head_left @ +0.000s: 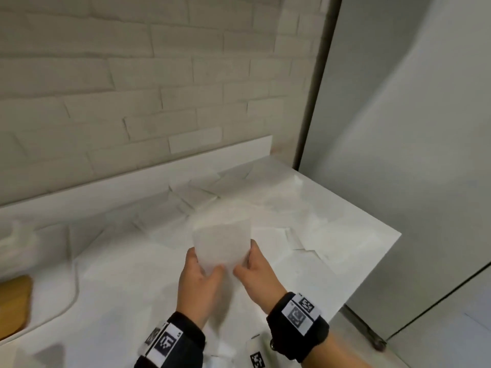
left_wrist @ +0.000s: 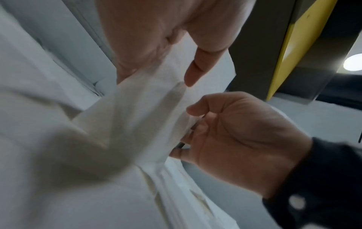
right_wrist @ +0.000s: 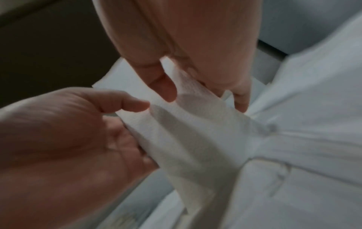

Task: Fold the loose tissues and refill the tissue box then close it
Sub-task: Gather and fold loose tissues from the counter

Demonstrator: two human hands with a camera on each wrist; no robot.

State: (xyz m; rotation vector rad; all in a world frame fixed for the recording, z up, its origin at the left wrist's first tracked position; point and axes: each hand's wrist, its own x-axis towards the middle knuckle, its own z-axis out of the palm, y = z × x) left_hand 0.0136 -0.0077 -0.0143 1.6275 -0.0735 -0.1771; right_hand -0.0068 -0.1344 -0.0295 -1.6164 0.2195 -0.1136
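Observation:
Both hands hold one white tissue [head_left: 221,245] up above the white counter [head_left: 127,282]. My left hand [head_left: 206,261] pinches its left lower edge, thumb in front and fingers behind. My right hand [head_left: 245,258] pinches the right edge the same way. In the left wrist view the tissue [left_wrist: 147,116] hangs between my left hand [left_wrist: 188,77] and my right hand [left_wrist: 235,136]. The right wrist view shows the tissue [right_wrist: 195,131] draped between my right hand [right_wrist: 205,93] and my left hand [right_wrist: 127,117]. Several loose tissues [head_left: 239,181] lie spread over the counter behind. I cannot make out a tissue box.
A brick wall [head_left: 132,88] backs the counter. A tall grey appliance door [head_left: 411,128] stands at the right, past the counter's right edge [head_left: 372,264]. A wooden board [head_left: 13,306] and a white cable [head_left: 77,274] lie at the left. A white object with a marker [head_left: 256,357] sits by my wrists.

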